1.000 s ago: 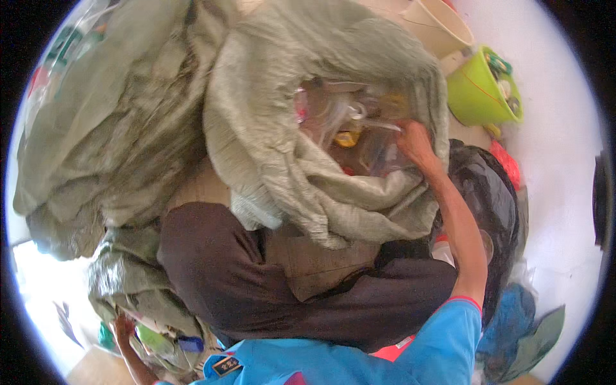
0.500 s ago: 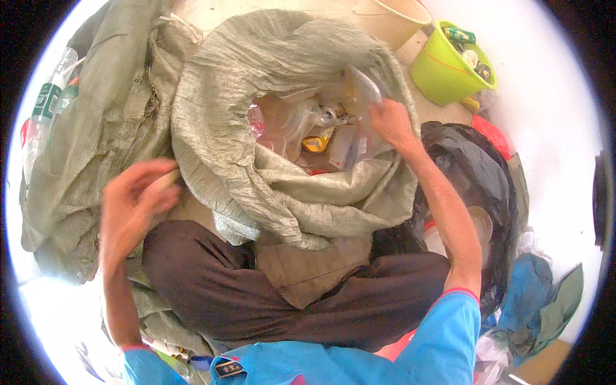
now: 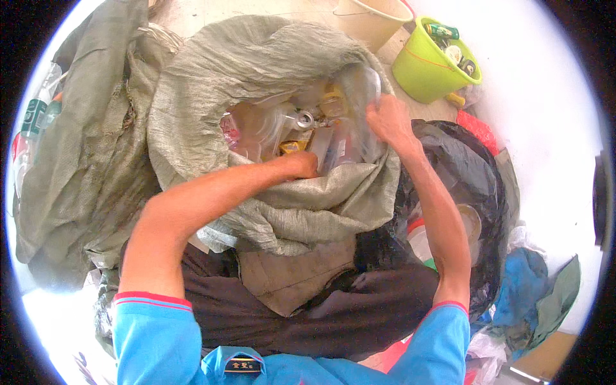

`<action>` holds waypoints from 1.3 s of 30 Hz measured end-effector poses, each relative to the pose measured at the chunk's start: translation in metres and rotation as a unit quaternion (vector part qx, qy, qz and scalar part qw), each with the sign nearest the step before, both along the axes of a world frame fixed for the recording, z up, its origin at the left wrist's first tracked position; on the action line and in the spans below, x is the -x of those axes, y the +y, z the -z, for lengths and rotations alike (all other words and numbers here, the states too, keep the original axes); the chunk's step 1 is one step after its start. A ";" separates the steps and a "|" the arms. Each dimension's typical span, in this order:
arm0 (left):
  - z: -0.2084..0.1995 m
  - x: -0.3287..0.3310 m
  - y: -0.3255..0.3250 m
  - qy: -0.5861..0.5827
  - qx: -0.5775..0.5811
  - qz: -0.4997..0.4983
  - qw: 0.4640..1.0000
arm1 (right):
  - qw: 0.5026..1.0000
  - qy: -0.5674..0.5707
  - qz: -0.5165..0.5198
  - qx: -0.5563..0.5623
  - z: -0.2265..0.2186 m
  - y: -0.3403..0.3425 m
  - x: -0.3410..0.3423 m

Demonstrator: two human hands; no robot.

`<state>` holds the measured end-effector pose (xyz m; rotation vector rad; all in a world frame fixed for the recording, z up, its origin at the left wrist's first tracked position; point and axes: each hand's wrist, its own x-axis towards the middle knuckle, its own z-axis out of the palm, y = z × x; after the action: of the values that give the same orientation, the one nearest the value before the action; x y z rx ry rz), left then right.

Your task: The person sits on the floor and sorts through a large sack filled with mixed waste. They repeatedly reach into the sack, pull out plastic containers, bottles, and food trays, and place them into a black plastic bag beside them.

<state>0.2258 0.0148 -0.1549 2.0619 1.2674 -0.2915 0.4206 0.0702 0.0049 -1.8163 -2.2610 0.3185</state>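
Head view: my right grip (image 3: 387, 120) is clenching clear plastic (image 3: 363, 90) at the sack (image 3: 186, 115)'s right rim; inside its near rim, my left grip (image 3: 304, 165) is showing indeterminable closure.

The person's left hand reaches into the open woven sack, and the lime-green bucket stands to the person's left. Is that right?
Not quite: the head view shows the lime-green bucket to the person's right. The left hand does reach into the open woven sack.

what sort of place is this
Probably a corner where scrap or recyclables are collected: there's a large woven sack holding clear plastic and a can, a lime-green bucket of mixed items, and a bulging black plastic bag.
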 end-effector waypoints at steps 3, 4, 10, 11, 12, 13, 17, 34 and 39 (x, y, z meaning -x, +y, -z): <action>0.026 -0.039 -0.009 0.006 0.051 -0.270 0.962 | 0.996 -0.008 0.010 0.091 0.006 -0.003 0.001; 0.029 -0.042 -0.010 -0.001 0.056 -0.290 0.955 | 0.990 -0.002 0.022 0.139 0.010 -0.003 0.002; 0.032 -0.039 -0.012 -0.019 0.054 -0.355 0.933 | 0.978 0.086 0.053 0.182 0.018 0.011 -0.001; 0.036 -0.036 -0.009 -0.036 0.059 -0.369 0.927 | 0.976 0.105 0.076 0.177 0.017 0.014 -0.003; 0.042 -0.034 -0.006 -0.051 0.055 -0.382 0.921 | 0.974 0.129 0.056 0.180 0.017 0.017 -0.005; 0.050 -0.032 -0.004 -0.066 0.053 -0.394 0.915 | 0.971 0.155 0.048 0.177 0.017 0.018 -0.006; 0.080 -0.024 0.002 -0.046 0.045 -0.379 0.923 | 0.974 0.114 0.006 0.195 0.034 0.013 0.001; -0.022 -0.038 -0.038 -0.121 -0.118 -0.410 0.896 | 0.878 0.313 0.116 0.343 0.117 -0.015 0.038; -0.054 -0.042 -0.057 -0.221 -0.222 -0.364 0.877 | 0.825 0.412 0.135 0.363 0.094 -0.019 0.031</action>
<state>0.2681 -0.0419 -0.1012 1.6675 1.7905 0.8359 0.3893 0.0511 -0.0892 -1.7068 -1.3041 1.7018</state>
